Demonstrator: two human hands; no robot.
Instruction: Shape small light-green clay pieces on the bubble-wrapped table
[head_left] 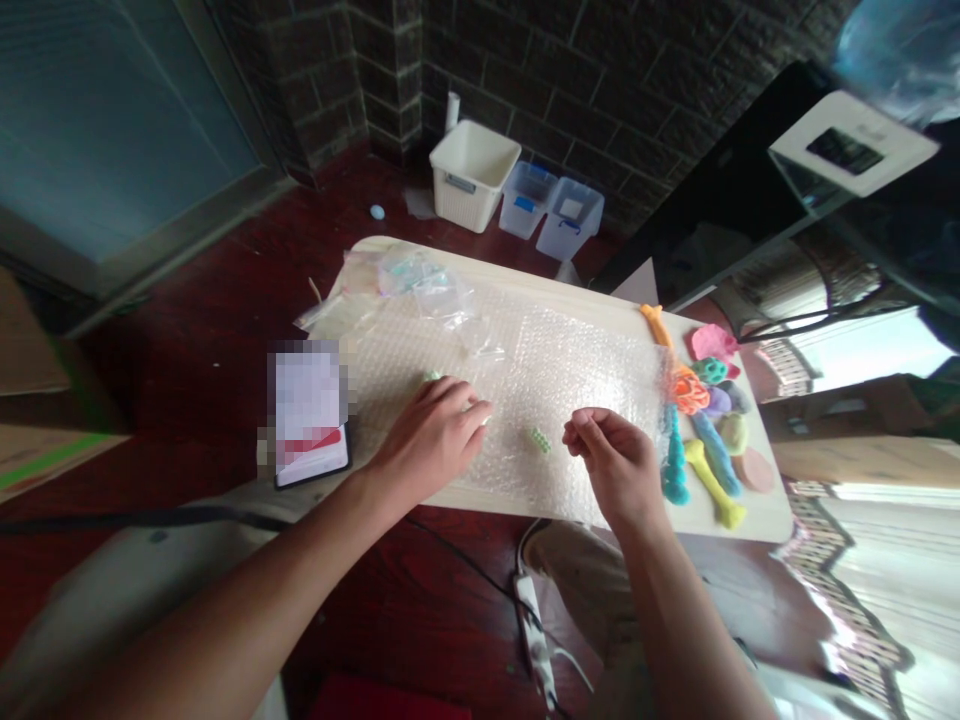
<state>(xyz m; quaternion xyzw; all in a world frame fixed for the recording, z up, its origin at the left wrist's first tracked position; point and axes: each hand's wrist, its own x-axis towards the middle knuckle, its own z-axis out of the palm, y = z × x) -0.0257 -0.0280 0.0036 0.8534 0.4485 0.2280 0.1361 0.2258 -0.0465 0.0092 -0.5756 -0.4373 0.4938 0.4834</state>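
Note:
My left hand (442, 425) lies palm down on the bubble wrap (525, 370), fingers curled together. A bit of pale green clay (431, 377) peeks out past its knuckles, and a pale piece shows by its thumb; the underside is hidden. To the right, my right hand (611, 455) hovers over the wrap with thumb and fingertips pinched together. Whatever it pinches, if anything, is too small to make out. Between the hands a small bumpy green clay piece (540, 439) rests on the wrap.
Colourful clay shapes crowd the table's right end, among them a yellow bone-like piece (716, 488), a teal strip (675, 460) and an orange lump (688, 390). Clear plastic bags (427, 285) lie far left. A phone (311, 420) is at the left edge; bins (472, 180) stand behind.

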